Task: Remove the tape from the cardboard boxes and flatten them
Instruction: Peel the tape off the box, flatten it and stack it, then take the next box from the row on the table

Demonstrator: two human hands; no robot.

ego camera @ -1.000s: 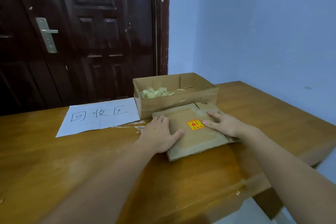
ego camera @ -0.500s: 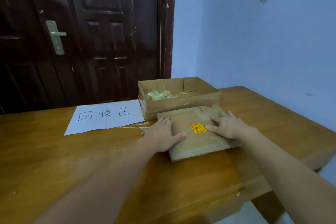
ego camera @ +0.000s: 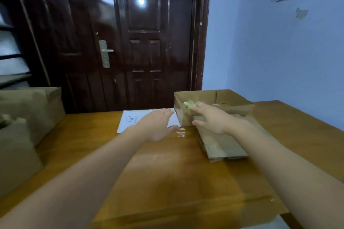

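A: Progress check, nearest items first?

B: Two bare forearms are reaching in from the lower edge. The left hand point(ego camera: 158, 126) is hovering with fingers straight and spread, gripping nothing, over the near corner of a white paper sheet point(ego camera: 130, 120) at mid-frame. The right hand point(ego camera: 214, 119) is also lying open, fingers extended, holding nothing; whether it is touching anything I cannot tell through the blur.

A: And the cardboard?

B: One flattened box point(ego camera: 221, 145) is lying flat on the wooden table point(ego camera: 167, 182), right of centre, just under and nearer than the right hand. I am judging that one as finished. Directly behind it, touching or nearly so, one open-topped box point(ego camera: 230, 106) is standing upright, with a crumpled wad of tape point(ego camera: 189, 104) sitting inside near its left wall. It looks to be serving as a tape bin.

A: What is remaining?

B: At the left edge, blurred, brown boxes point(ego camera: 35, 109) are standing unflattened. I am counting at least two, possibly more beyond the frame. Tape on them is not discernible. A few clear scraps point(ego camera: 181, 133) are lying on the table between the hands.

A: Tally?

B: Hands two, flattened box one, open box one, unflattened boxes two or more, paper one. Roughly early-to-middle stage, in my judgement.
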